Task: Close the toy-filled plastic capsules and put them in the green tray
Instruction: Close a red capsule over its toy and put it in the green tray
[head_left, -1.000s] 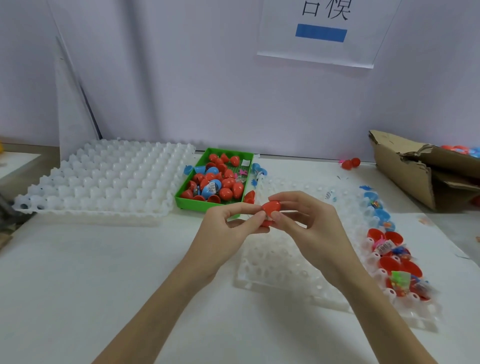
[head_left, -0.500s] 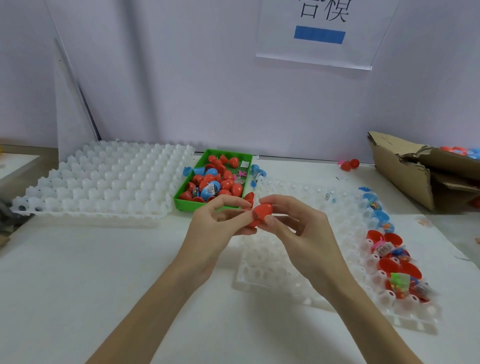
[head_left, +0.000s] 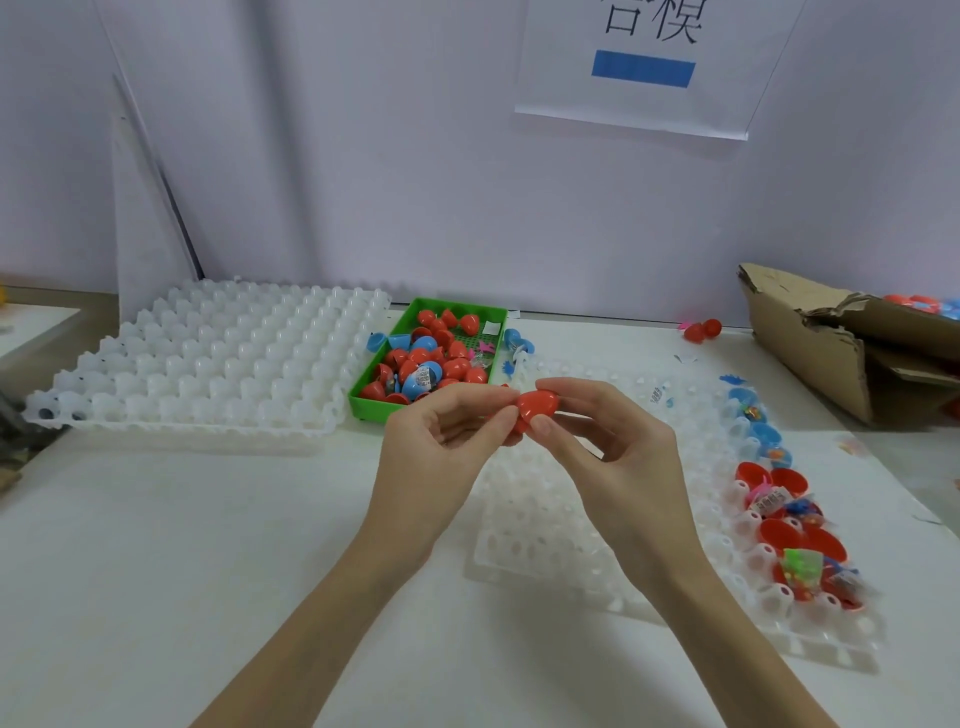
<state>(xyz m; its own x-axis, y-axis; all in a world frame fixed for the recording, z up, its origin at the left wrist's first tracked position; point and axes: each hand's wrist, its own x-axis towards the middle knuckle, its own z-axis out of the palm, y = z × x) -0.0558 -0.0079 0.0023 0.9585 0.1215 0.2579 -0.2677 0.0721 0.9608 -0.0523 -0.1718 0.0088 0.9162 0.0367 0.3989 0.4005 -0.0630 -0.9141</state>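
Both hands meet above the table (head_left: 156, 545), just in front of the green tray (head_left: 363, 402), and between them sits one red capsule (head_left: 537, 408). The left hand (head_left: 441, 457) pinches its left side with thumb and forefinger, and the right hand (head_left: 618, 457) pinches the right side the same way, thumb beneath and forefinger over the top; the remaining fingers of both hands curl loosely and hold nothing. The seam between the two halves is hidden by the fingertips, so whether the capsule has snapped shut cannot be told. To finish this step well, the halves should be lined up squarely before pressing, then squeezed straight toward each other with even force, since a skewed push would likely let one rim ride over the other or pop the toy out. A quick feel around the join would confirm it is seated all round. The green tray lies near and slightly left, already holding many red and blue capsules, so the left hand is best placed to drop this one in. More open red halves with toys (head_left: 795, 545) wait on the clear moulded tray (head_left: 545, 561) at the right, within reach of the right hand.
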